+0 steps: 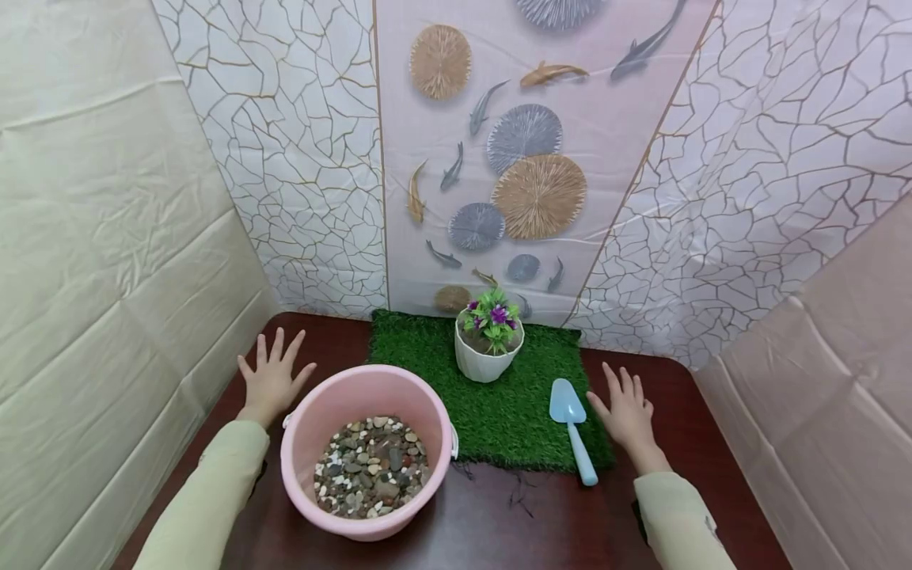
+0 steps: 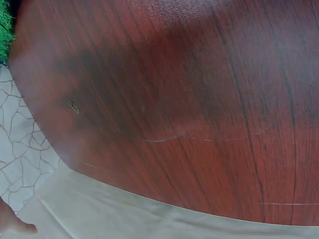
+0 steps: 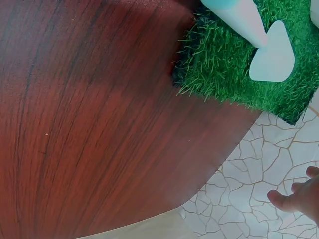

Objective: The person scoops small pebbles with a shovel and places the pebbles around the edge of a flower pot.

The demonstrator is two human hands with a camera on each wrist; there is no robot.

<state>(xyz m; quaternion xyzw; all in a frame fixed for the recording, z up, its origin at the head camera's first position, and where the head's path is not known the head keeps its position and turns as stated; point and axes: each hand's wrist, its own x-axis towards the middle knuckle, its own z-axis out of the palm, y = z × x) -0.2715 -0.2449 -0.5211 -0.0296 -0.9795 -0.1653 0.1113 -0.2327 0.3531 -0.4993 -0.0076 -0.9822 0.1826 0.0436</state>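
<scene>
Just right of the left hand [image 1: 271,381] and nearer the person, pink bucket [image 1: 343,408] stands upright on the dark red table [image 1: 499,514], pebbles [image 1: 374,469] in its bottom, mixed grey, brown and white. Left hand: back up, fingers straight and fanned, pointing away from the person; thumb out sideways toward the bucket, near the rim but apart. Grips nothing. Left forearm, in a pale sleeve [image 1: 203,495], slants in from lower left. Left wrist view: only a bit of the hand at the bottom corner, mostly tabletop.

Just left of the right hand [image 1: 628,413], blue trowel [image 1: 568,408] lies flat: blade on the grass mat [image 1: 492,419], pointing away from the person, handle running toward the person over the mat's near edge. Right hand: back up, fingers extended and loosely parted, aimed away and slightly inward, thumb out toward the trowel, apart from it. Also grips nothing. Right forearm, same pale sleeve, slants in from lower right. Whether either hand touches the table: cannot tell.

Between the hands and farther off, white pot [image 1: 483,366] stands upright on the mat, holding a purple-flowered plant [image 1: 493,317]. Beyond both hands, patterned wall cloth [image 1: 313,182].
</scene>
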